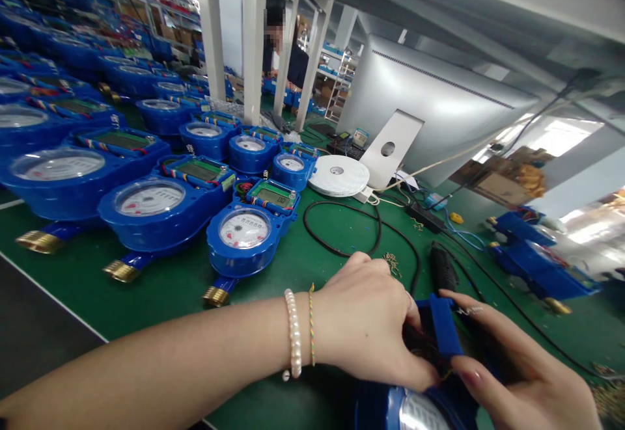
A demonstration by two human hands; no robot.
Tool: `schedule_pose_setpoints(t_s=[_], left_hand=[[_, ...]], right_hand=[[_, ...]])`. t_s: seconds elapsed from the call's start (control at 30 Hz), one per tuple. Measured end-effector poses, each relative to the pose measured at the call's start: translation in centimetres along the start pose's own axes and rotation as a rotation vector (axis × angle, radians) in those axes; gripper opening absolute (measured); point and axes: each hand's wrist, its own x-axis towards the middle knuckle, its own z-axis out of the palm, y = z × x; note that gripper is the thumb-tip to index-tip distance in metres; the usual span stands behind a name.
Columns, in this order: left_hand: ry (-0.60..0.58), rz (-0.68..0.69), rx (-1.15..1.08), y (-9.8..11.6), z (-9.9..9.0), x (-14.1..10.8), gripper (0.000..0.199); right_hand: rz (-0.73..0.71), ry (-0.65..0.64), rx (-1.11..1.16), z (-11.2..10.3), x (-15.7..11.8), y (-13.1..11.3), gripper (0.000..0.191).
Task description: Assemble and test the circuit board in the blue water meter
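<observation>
A blue water meter [375,409] is at the bottom edge, its round dial partly in view. My left hand [374,326], with a pearl bracelet at the wrist, reaches over it, fingers curled down into the upper compartment among thin dark wires [430,347]. Its fingertips are hidden, so what they pinch does not show. From the right side, my right hand [532,368] grips the meter's upper part, thumb and forefinger at a blue plastic strip [445,326] of the housing. A black screwdriver-like handle [443,268] lies just beyond the hands.
Several finished-looking blue meters [244,231] with brass ends stand in rows at left on the green table [273,293]. Ahead are a white reel [340,176], a silver monitor [430,105], a black cable [312,228] and small screws [391,264]. More meters [541,267] lie at right; a person stands behind.
</observation>
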Motion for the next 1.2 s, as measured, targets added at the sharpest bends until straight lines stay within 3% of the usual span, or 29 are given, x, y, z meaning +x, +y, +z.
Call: schedule_pose_setpoints(t_s=[0.1, 0.2, 0.43, 0.77, 1.2], left_hand=[[-0.006, -0.016, 0.072, 0.2, 0.1, 0.2, 0.049], [0.055, -0.015, 0.124, 0.4, 0.5, 0.4, 0.055], [0.106, 0.05, 0.18, -0.1, 1.0, 0.6, 0.029], [0.145, -0.031, 0.141, -0.7, 1.7, 0.5, 0.027], [0.182, -0.124, 0.07, -0.3, 2.1, 0.2, 0.015]], right_hand=[[0.009, -0.012, -0.011, 0.0, 0.0, 0.0, 0.041], [0.002, -0.007, -0.019, -0.1, 0.0, -0.1, 0.042], [-0.072, -0.023, -0.04, -0.3, 0.0, -0.3, 0.039], [-0.22, -0.038, -0.054, -0.5, 0.5, -0.4, 0.042], [-0.265, -0.096, -0.046, -0.4, 1.1, -0.3, 0.043]])
